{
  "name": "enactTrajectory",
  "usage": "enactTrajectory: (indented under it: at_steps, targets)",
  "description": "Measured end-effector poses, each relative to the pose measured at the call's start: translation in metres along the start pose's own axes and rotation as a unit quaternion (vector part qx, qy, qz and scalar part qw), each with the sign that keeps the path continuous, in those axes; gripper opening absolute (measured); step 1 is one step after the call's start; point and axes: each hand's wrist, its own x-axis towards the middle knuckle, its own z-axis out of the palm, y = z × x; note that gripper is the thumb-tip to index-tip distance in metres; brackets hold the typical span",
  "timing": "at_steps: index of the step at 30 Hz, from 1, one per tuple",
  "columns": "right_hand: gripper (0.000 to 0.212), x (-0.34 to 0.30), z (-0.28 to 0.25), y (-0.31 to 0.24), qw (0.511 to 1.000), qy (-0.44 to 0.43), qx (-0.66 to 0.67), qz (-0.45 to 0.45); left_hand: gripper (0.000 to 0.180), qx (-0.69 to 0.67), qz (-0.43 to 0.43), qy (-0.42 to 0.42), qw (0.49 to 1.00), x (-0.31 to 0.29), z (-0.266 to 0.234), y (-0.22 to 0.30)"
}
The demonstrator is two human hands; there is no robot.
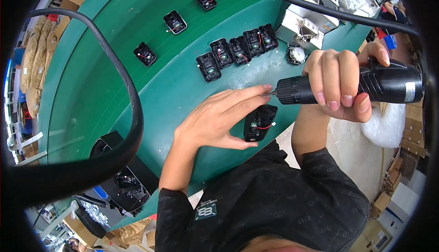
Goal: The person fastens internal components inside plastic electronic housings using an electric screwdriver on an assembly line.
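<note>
My right hand (338, 80) is wrapped round a black electric screwdriver (297, 90), held level above the table with its thin bit pointing left. Below the bit is a black plastic housing (260, 123) with a small green circuit board and a red wire ending in a white plug. My left hand (219, 117) grips this housing from the left, its thumb at the near edge. Its index and middle fingertips reach past the far edge, close beside the bit. Whether a screw sits at the bit's tip is too small to tell.
Several similar housings (230, 52) stand in a row on the green table (173, 101); others lie on the green belt (109, 28) beyond. A round metal-topped part (296, 55) lies near a white machine (306, 28). A black bin (132, 179) holds parts at lower left. Dark cables cross overhead.
</note>
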Motion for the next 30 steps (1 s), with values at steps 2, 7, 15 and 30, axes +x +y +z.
enactTrajectory:
  at_steps: [2, 7, 15, 30]
  targets:
    - [0.058, 0.003, 0.003, 0.003, 1.0, 0.014, -0.005, -0.012, 0.073, -0.005, 0.002, -0.002, 1.0, 0.001, 0.0, 0.0]
    - [0.051, 0.003, 0.002, 0.002, 0.999, 0.033, -0.015, -0.022, 0.077, -0.04, -0.025, 0.002, 0.999, -0.002, 0.004, -0.004]
    - [0.057, 0.011, 0.003, -0.021, 1.0, -0.005, -0.024, 0.001, 0.078, -0.02, -0.07, 0.084, 0.994, -0.004, 0.006, -0.015]
    - [0.064, -0.016, 0.035, 0.018, 0.97, 0.217, -0.106, -0.015, 0.089, 0.127, -0.125, 0.214, 0.961, 0.0, 0.005, -0.007]
